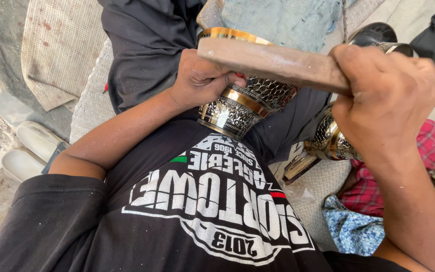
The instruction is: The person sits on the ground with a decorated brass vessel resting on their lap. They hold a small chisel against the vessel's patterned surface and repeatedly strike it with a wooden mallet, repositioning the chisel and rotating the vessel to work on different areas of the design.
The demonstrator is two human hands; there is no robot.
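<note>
Engraved metal vase (242, 106) propped in lap at centre frame, gripped by left hand (200, 80); at two o'clock, right hand (386, 95) clenched around wooden mallet (273, 63) poised just over vase. Judged mid-hammering, calling for steady grip. Second vase (328, 138) beyond, at three o'clock.

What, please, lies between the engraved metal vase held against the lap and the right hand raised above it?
In the head view, the wooden handle gripped by the right hand crosses above the engraved vase, which the left hand steadies; the tool's head is not visible.
</note>
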